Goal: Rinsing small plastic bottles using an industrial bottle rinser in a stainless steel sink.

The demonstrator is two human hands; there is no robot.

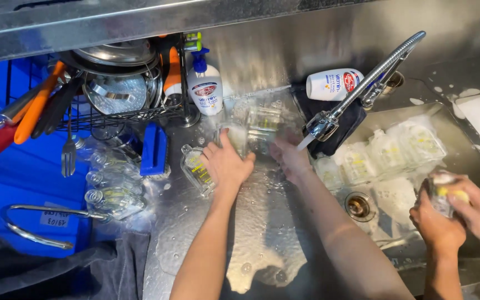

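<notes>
My left hand (226, 165) grips a clear cup (234, 136) on the wet steel counter (262, 222). Beside it, my right hand (289, 160) holds a second clear cup (263, 129) with faint yellow markings. Both cups are blurred and stand close together in front of the steel back wall. Another clear measuring cup (196, 169) with yellow lines lies on its side just left of my left hand. At the right, another person's two hands (456, 216) hold a cup with a yellow sponge over the sink (451, 119).
The faucet (362, 83) reaches over a dark cloth (343, 125). Several clear cups (387, 153) lie in the sink near the drain (358, 206). Two soap bottles (205, 89) (331, 84), a dish rack (119, 89) with metal lids, orange-handled utensils (35, 108) and more clear cups (112, 180) stand at the left.
</notes>
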